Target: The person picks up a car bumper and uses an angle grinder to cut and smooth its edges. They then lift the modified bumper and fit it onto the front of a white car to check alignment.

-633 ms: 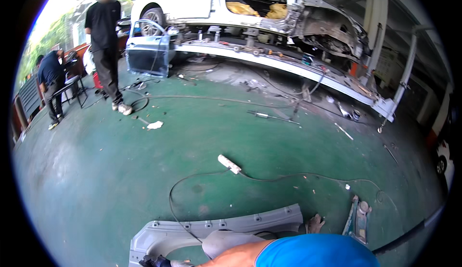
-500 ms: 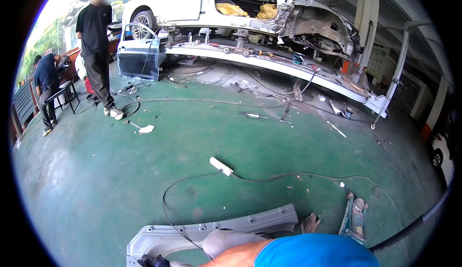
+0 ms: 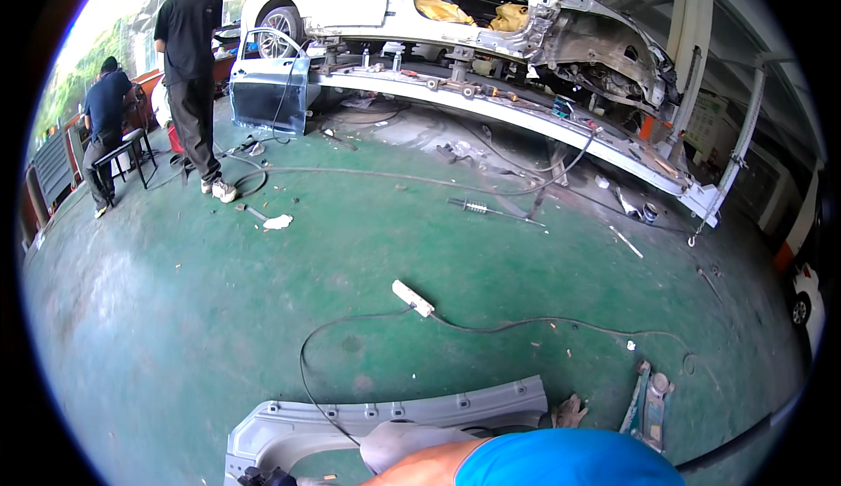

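Note:
Along the lower edge lies a grey car fender (image 3: 491,401) with a row of clips or holes on its upper flange and a curved wheel arch. My bare arm (image 3: 429,468), in a blue sleeve (image 3: 561,458), reaches left across it. A grey-clothed knee (image 3: 394,445) overlaps the panel's middle. At the arm's far end, the top of a black tool (image 3: 267,476) shows over the fender's left part; its kind is cut off by the frame. Neither hand shows clearly, so what they hold is hidden below the edge.
A white power strip (image 3: 413,298) with black cords lies on the green floor. A brownish crumpled glove (image 3: 570,412) and a floor jack (image 3: 648,407) are at right. Ahead, a stripped white car (image 3: 350,4) rests on a rack (image 3: 526,118); a person (image 3: 188,74) stands left.
The view has shifted slightly, so the background sits further right and a little lower. The standing person is in the same place. My arm still stretches over the fender by the black tool.

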A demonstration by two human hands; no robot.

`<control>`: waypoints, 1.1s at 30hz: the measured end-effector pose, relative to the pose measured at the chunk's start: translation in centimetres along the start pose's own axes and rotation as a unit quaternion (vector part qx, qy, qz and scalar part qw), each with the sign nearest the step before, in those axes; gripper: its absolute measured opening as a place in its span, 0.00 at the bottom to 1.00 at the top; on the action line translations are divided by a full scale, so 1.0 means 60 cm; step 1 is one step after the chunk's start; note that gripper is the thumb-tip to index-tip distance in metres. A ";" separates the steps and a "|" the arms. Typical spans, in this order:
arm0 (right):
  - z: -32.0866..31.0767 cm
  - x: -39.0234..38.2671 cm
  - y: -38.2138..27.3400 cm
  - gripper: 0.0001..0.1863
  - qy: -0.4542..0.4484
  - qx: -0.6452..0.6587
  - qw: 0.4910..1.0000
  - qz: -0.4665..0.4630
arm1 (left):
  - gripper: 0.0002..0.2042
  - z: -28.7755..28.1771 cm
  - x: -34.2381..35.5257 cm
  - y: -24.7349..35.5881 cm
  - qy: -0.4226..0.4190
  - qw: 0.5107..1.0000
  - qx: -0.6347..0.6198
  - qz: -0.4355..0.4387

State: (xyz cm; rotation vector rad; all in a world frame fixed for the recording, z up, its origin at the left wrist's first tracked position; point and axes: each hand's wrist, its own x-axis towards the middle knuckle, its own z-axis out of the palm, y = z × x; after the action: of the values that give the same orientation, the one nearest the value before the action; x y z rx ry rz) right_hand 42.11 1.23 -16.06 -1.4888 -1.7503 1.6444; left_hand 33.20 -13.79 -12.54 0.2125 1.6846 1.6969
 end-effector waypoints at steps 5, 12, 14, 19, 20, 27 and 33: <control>0.116 0.024 -0.017 0.13 -0.115 -0.045 0.992 -0.024 | 0.21 -0.049 0.005 0.071 0.080 0.996 0.036 0.007; 0.174 -0.053 -0.028 0.13 -0.241 -0.011 0.966 0.090 | 0.33 -0.026 -0.020 0.114 0.172 0.949 0.231 -0.128; 0.168 -0.063 -0.057 0.11 -0.182 0.097 0.974 0.092 | 0.38 -0.024 -0.005 0.105 0.191 0.957 0.186 -0.111; 0.182 -0.013 0.043 0.09 -0.212 0.193 0.949 0.126 | 0.39 -0.008 -0.008 0.085 0.179 0.961 0.158 -0.138; 0.180 -0.013 0.044 0.09 -0.210 0.204 0.947 0.132 | 0.39 -0.003 -0.007 0.077 0.183 0.959 0.166 -0.136; 0.178 -0.013 0.006 0.11 -0.189 0.156 0.962 0.119 | 0.40 -0.012 0.030 0.056 0.189 0.956 0.168 -0.149; 0.202 0.033 0.059 0.13 -0.210 0.128 0.960 0.132 | 0.40 -0.019 0.044 0.051 0.181 0.967 0.103 -0.150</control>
State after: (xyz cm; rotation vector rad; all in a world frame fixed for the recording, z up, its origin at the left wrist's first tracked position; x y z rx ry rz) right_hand 33.34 -4.40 -23.43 -1.3688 -1.4907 2.3684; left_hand 29.53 -12.79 -10.83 -0.2630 2.0425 1.3930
